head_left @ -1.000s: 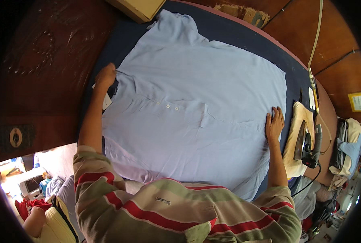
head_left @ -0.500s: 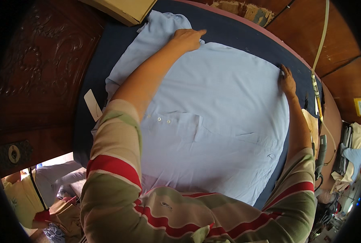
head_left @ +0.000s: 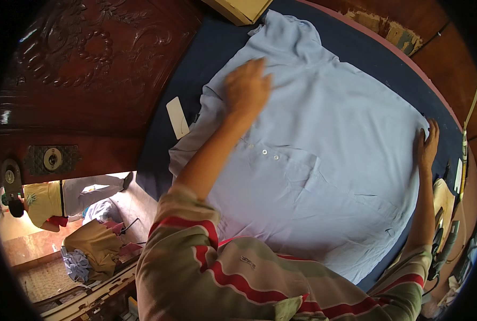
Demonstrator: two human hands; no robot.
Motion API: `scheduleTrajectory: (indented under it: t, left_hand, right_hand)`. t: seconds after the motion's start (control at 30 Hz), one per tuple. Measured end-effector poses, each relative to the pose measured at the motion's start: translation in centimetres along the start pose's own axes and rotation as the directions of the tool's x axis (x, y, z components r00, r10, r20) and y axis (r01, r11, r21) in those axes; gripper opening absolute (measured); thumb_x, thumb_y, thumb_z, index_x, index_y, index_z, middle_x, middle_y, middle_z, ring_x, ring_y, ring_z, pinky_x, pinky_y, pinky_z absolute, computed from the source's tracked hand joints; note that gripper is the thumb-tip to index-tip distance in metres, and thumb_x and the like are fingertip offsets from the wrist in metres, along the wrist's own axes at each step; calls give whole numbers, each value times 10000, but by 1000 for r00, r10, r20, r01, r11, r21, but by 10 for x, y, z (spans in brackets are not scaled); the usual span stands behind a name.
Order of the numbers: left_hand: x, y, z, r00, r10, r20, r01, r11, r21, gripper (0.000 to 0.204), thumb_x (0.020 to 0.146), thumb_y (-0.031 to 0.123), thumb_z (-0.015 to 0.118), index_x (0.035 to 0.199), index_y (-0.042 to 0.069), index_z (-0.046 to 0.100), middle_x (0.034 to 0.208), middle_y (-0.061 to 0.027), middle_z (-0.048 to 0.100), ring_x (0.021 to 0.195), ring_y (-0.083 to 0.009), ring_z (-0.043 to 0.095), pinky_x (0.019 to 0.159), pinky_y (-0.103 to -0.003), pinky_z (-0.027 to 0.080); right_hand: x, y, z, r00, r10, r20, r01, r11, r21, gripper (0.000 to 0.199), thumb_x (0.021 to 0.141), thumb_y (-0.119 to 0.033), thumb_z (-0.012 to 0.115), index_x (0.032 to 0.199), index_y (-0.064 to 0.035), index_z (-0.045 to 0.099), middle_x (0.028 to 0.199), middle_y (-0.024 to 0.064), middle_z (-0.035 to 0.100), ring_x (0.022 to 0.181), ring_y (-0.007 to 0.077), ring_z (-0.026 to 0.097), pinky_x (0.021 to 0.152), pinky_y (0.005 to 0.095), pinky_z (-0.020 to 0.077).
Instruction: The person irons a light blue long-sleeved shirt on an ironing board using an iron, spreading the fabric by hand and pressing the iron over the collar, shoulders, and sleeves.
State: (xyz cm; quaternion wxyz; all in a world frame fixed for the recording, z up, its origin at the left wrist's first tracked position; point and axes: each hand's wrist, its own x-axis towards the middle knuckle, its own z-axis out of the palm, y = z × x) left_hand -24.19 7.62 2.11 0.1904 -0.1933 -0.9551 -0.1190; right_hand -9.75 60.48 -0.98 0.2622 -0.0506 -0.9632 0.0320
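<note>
A light blue shirt (head_left: 350,123) with small white buttons lies spread over the dark blue cloth of the table (head_left: 187,80). Above its upper left part is my left hand (head_left: 248,88), smeared by motion, so its fingers and any contact with the fabric are unclear. My right hand (head_left: 429,147) rests at the shirt's far right corner, fingers stretched out and thumb apart, touching the edge. Wrinkles gather at the far end of the shirt and around the buttons.
A white card tag (head_left: 177,117) lies left of the shirt. At the far edge sits a cardboard box (head_left: 241,12). A pale cord (head_left: 465,144) and an iron-like tool with a dark handle (head_left: 449,243) are at the right. Carved dark wood (head_left: 99,69) borders the left.
My left hand has moved off the far edge of the shirt, back toward me and to the left. My right hand stays by the right corner. The whole view has shifted leftward.
</note>
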Motion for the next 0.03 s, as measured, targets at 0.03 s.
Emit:
scheduleTrajectory:
  t: [0.03]
  left_hand:
    - [-3,-5,-42,902,-300,312,294,954,67,668,763,303,665,1348,152,380,1324,-140,464,1215,-258,458,1001,-434,339]
  right_hand:
    - [-9,4,0,994,29,104,-17,994,-107,462,894,-153,541,1335,-132,403,1399,124,347,1234,242,430,1009,362,360]
